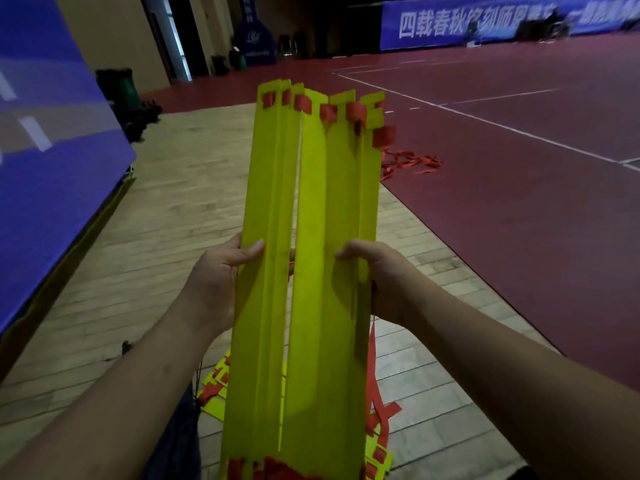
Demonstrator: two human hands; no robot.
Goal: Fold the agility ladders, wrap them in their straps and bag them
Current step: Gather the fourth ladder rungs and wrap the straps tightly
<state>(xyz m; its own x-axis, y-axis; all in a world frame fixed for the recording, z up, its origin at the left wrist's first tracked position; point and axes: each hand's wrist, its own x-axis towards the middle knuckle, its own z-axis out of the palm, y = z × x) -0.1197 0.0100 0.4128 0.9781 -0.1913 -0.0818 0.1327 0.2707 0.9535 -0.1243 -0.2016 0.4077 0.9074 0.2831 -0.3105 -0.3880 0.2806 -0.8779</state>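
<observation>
Two floorings under the ladder (311, 220): pale planks (166, 216), red court (519, 209).

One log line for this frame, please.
stage: folding | left hand: grips stack of flat yellow plastic ladder rungs | right hand: grips same stack | red webbing straps: loose on dark red court floor

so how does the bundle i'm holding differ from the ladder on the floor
The held bundle is gathered lengthwise and raised, gripped by left hand and right hand; the floor ladder lies flat, mostly hidden beneath it. Both have yellow rungs with red straps.
</observation>
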